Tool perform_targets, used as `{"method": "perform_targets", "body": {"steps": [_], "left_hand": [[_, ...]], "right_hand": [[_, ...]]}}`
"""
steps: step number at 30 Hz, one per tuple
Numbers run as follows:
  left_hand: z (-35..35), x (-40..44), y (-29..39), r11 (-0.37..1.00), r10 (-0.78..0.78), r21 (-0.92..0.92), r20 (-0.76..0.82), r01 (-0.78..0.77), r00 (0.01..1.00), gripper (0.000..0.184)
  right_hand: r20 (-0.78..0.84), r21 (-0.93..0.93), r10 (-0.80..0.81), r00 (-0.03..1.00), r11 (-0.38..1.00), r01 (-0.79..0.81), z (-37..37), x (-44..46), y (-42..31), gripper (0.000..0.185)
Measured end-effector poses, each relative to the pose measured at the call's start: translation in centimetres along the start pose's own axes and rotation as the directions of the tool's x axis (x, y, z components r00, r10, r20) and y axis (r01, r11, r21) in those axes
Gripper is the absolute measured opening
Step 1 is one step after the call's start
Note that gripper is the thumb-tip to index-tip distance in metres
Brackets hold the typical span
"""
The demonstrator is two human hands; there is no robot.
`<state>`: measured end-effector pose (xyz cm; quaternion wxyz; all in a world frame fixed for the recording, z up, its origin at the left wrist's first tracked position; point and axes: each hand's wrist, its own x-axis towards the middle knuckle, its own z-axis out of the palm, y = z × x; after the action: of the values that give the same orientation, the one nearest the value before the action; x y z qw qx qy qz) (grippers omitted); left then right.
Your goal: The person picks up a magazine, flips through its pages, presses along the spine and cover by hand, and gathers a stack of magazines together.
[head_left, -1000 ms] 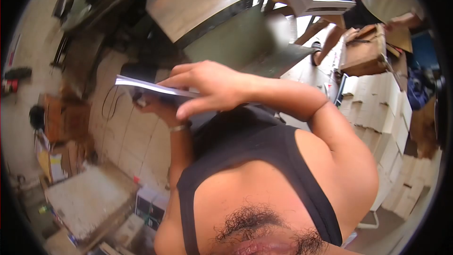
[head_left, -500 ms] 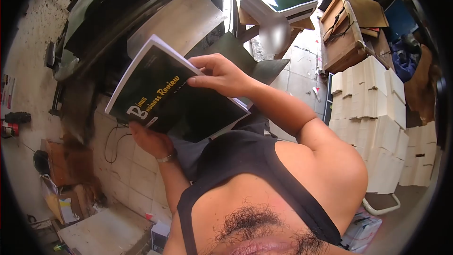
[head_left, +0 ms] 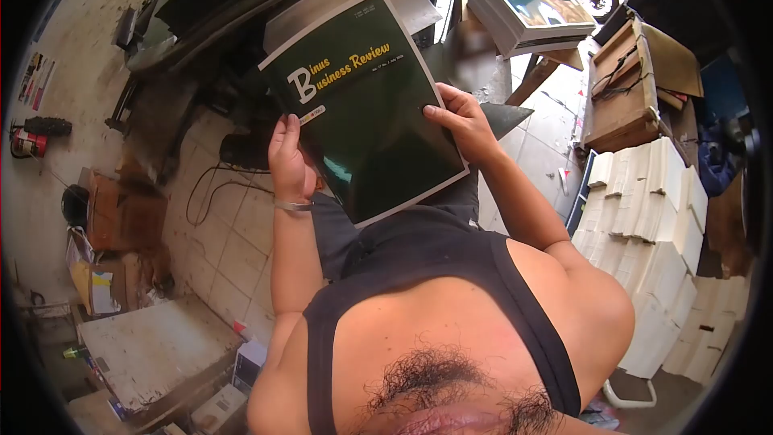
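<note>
A dark green paperback journal (head_left: 378, 125), titled "Binus Business Review" in yellow and white letters, is held up in front of my chest with its front cover toward me. My left hand (head_left: 291, 159) grips its left edge, thumb on the cover near a small white label. On the opposite edge, my right hand (head_left: 465, 122) pinches the journal with the thumb on the cover and the other fingers behind. The back of the journal is hidden from me.
A stack of similar green-covered books (head_left: 531, 16) stands on a small table at the upper right. Tall piles of white paper blocks (head_left: 636, 225) and a wooden cabinet (head_left: 624, 89) are on the right. A large machine (head_left: 241, 0) lies ahead; a cable (head_left: 211, 185) runs over the tiled floor.
The journal has turned from a tilted, slanted position to face me more squarely, and has moved right. My left hand has shifted up along its left edge; my right hand now holds its right edge.
</note>
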<state>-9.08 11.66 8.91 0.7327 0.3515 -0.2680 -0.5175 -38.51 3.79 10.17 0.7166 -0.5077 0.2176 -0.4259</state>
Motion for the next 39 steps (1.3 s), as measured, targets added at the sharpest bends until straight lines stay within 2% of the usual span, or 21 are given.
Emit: {"method": "perform_targets", "body": {"steps": [2,3,4,7,9,10,12,17,18,21,23,25,27,29,30,31,33,34,36,37,39], "left_hand": [[0.3,0.4,-0.6,1.000,0.010,-0.014,-0.018,-0.010,1.000,0.030],[-0.7,1.0,-1.3,0.998,0.052,0.049,-0.046,-0.050,0.998,0.029],[-0.4,1.1,-1.3,0.997,0.060,0.057,-0.049,-0.057,0.997,0.029],[0.9,1.2,-0.8,0.993,0.074,0.097,-0.066,-0.068,0.995,0.028],[1.5,1.3,-0.3,0.998,0.027,0.051,-0.025,-0.026,0.999,0.028],[1.8,1.3,0.0,0.999,0.001,0.044,0.000,-0.001,1.000,0.030],[2.7,1.6,0.6,0.999,-0.032,0.030,0.049,0.031,0.998,0.032],[3.2,0.9,-0.1,0.995,-0.098,0.027,0.237,0.094,0.967,0.036],[2.4,1.5,-0.8,0.987,-0.130,0.121,0.261,0.101,0.956,0.037],[2.9,0.5,-0.6,0.991,-0.134,0.041,0.332,0.127,0.934,0.037],[4.6,-0.3,-0.8,0.984,-0.048,0.179,0.222,0.007,0.974,0.033],[6.6,0.0,-0.5,0.958,0.080,0.256,0.186,-0.127,0.979,0.028],[7.2,-0.7,0.2,0.924,0.177,0.306,0.184,-0.228,0.967,0.023],[7.8,-0.8,1.2,0.843,0.227,0.452,0.195,-0.293,0.954,0.024],[8.0,-0.8,1.7,0.790,0.245,0.526,0.201,-0.315,0.949,0.024],[8.1,-0.7,1.9,0.757,0.239,0.561,0.238,-0.334,0.941,0.022],[8.3,-0.7,2.3,0.685,0.214,0.630,0.307,-0.366,0.927,0.018],[9.2,-0.8,2.8,0.451,0.252,0.750,0.412,-0.483,0.875,0.015],[10.6,-1.1,3.2,0.274,0.165,0.770,0.552,-0.576,0.817,0.015],[11.0,-1.6,3.2,0.185,0.110,0.764,0.609,-0.619,0.785,0.015],[11.3,-2.6,3.2,0.165,0.050,0.799,0.579,-0.578,0.814,0.017]], "right_hand": [[0.023,-0.073,0.027,0.999,0.997,-0.025,-0.9,-0.1,0.7,0.034],[0.020,-0.117,0.031,0.999,0.993,-0.029,-1.8,-0.2,0.8,0.037],[0.048,-0.036,0.048,0.998,0.998,-0.046,-1.9,-0.4,1.1,0.041],[0.080,-0.051,0.040,0.996,0.998,-0.036,-2.0,-1.2,1.7,0.050],[0.056,-0.054,-0.005,0.998,0.999,0.008,-1.6,-2.0,3.0,0.057],[0.016,0.050,-0.024,1.000,0.998,0.024,-1.1,-2.4,3.3,0.058],[-0.052,0.024,-0.015,0.999,1.000,0.016,-0.6,-3.3,2.8,0.056],[-0.114,-0.172,-0.246,0.962,0.959,0.225,-1.4,-4.3,-0.2,0.052],[-0.096,-0.169,-0.205,0.974,0.968,0.187,-1.9,-4.4,-1.4,0.051],[-0.056,-0.199,-0.136,0.989,0.972,0.123,-2.8,-4.9,-4.3,0.050],[-0.012,-0.250,-0.116,0.993,0.962,0.109,-3.5,-4.9,-5.5,0.052],[-0.019,-0.309,-0.210,0.978,0.931,0.194,-5.1,-3.7,-4.0,0.061],[-0.182,-0.596,-0.373,0.910,0.778,0.200,-2.9,-3.2,-6.7,0.066],[0.024,-0.922,-0.728,0.685,0.248,0.296,-2.1,-2.3,-9.4,0.076],[0.082,-0.913,-0.758,0.648,0.204,0.354,-1.6,-2.1,-10.8,0.083],[0.221,-0.927,-0.745,0.629,0.040,0.373,-0.4,-2.0,-12.7,0.081],[0.473,-0.877,-0.651,0.594,-0.281,0.390,2.3,-1.5,-16.3,0.077],[0.567,-0.823,-0.551,0.612,-0.348,0.448,3.4,-0.9,-16.7,0.068],[0.716,-0.692,-0.322,0.619,-0.445,0.568,5.7,0.8,-16.5,0.051],[0.680,-0.674,-0.120,0.724,-0.490,0.552,6.4,1.4,-15.9,0.041],[0.483,-0.611,0.270,0.833,-0.576,0.542,7.2,2.4,-14.4,0.023]]}}
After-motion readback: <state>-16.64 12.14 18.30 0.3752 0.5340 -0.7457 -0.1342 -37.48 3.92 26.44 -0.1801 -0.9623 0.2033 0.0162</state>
